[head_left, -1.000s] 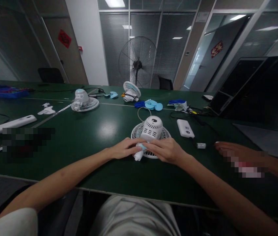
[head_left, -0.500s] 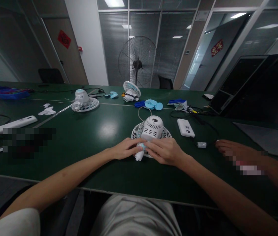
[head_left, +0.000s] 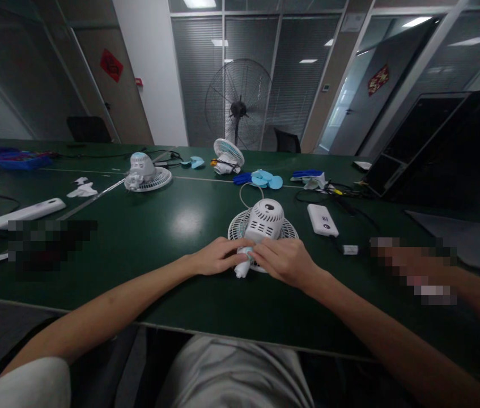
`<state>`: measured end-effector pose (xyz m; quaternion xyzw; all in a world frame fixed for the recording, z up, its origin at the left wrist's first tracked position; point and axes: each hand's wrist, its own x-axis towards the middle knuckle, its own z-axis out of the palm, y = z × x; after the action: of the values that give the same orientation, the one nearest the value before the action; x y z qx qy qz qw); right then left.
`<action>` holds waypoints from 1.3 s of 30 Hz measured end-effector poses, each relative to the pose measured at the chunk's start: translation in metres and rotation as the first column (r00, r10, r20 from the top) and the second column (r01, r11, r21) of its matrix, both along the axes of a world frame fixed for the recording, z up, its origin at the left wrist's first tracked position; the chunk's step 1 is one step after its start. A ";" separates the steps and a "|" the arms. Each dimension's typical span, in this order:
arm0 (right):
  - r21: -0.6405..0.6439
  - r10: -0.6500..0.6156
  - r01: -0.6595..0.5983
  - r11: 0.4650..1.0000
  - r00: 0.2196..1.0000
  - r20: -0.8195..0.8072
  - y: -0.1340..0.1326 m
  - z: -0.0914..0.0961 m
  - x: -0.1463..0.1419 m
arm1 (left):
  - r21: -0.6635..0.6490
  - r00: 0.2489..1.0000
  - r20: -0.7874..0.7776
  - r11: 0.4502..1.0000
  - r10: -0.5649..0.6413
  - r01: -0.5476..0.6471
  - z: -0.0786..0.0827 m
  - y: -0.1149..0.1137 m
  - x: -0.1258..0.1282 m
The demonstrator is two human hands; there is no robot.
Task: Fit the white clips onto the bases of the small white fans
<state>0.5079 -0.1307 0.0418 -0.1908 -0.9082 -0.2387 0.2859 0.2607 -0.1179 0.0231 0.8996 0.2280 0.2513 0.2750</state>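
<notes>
A small white desk fan (head_left: 265, 220) lies grille-down on the green table (head_left: 167, 226), its motor housing pointing up. My left hand (head_left: 215, 256) and my right hand (head_left: 283, 259) meet at its near side. Both pinch the fan's white and light-blue stand piece (head_left: 242, 266), with fingers curled and pressed together. A thin white cord loops behind the fan.
A white power bank (head_left: 322, 220) lies right of the fan. Another person's hand (head_left: 410, 263) rests on the table at the right. Two more small fans (head_left: 146, 174) (head_left: 226, 156), blue blades (head_left: 265, 180), a laptop (head_left: 435, 147) and a white bar (head_left: 29, 212) sit around.
Both hands stay pinched on the stand piece with only small finger shifts. The view has drifted slightly; the other person's hand has barely moved.
</notes>
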 end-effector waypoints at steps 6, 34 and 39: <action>-0.013 0.012 -0.013 1.000 0.998 -0.057 0.001 -0.003 0.002 | 0.000 1.000 -0.005 1.000 -0.015 0.015 0.001 0.000 0.000; 0.013 0.206 -0.206 0.978 0.979 0.004 0.016 -0.005 0.020 | -0.025 1.000 0.008 0.999 -0.026 0.026 0.001 0.002 -0.001; 0.061 0.179 -0.180 0.982 0.984 0.018 0.019 -0.003 0.021 | -0.018 0.999 0.021 0.999 -0.027 0.027 0.002 0.001 -0.001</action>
<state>0.5292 -0.1119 0.0388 -0.0978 -0.9156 -0.2411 0.3066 0.2598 -0.1165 0.0250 0.8974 0.2152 0.2546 0.2889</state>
